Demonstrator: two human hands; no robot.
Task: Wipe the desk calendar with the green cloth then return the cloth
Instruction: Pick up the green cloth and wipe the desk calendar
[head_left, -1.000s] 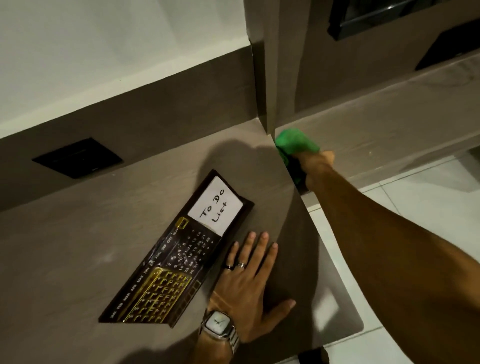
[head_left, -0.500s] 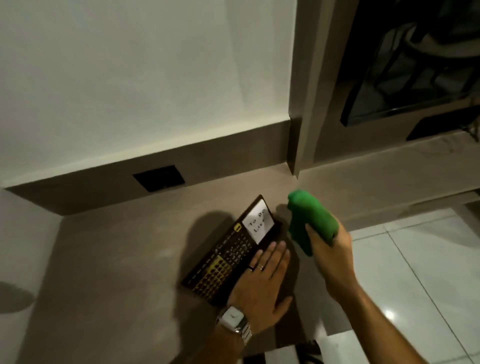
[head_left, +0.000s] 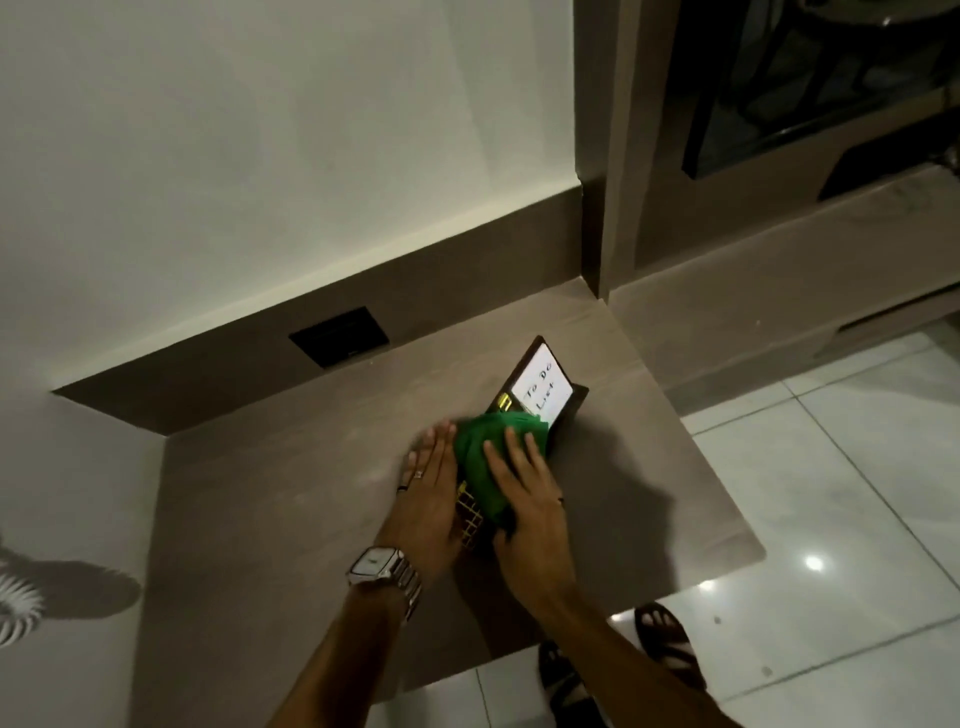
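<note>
Brown desk (head_left: 291, 499), dark gold-gridded calendar (head_left: 540, 395), right hand (head_left: 524, 499) flat on green cloth (head_left: 483, 457), left hand (head_left: 428, 493) flat beside.

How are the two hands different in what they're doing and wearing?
The right hand lies flat on the green cloth, pressing it onto the desk calendar; the left hand rests bare beside the cloth. The left wears rings and a wristwatch; the right wrist is bare. Both lie palm down on the desk.

Dim room, hard shadows, floor glare
</note>
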